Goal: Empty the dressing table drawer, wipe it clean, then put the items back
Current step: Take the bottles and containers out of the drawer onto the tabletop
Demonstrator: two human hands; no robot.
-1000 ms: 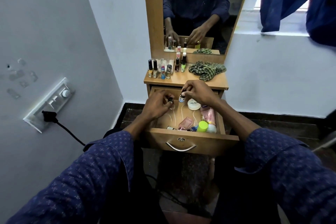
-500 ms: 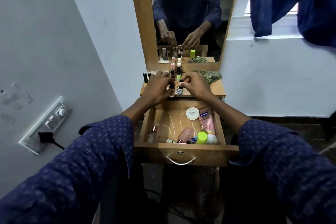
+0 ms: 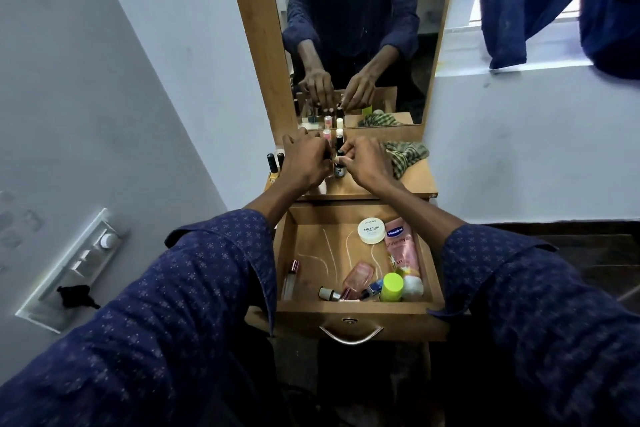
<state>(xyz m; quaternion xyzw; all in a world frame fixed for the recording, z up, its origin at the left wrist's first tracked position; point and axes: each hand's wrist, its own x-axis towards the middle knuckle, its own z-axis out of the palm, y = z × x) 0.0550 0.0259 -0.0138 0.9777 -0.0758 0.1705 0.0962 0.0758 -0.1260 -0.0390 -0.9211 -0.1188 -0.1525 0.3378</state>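
Note:
The wooden drawer is pulled open and holds a white nail-polish jar, a pink Vaseline tube, a pink bottle, a lime-capped bottle, a white puff, a small vial and a slim tube. Both hands are over the table top. My right hand pinches the cap of a small nail polish bottle that stands on the top. My left hand has curled fingers round a small dark bottle, mostly hidden.
Several nail polish bottles stand in rows at the top's left and back. A green checked cloth lies at the right. The mirror rises behind. A switch panel with a black plug is on the left wall.
Both hands rose out of the drawer with a small bottle each and now hold them down among the bottles on the table top. The camera tilted down.

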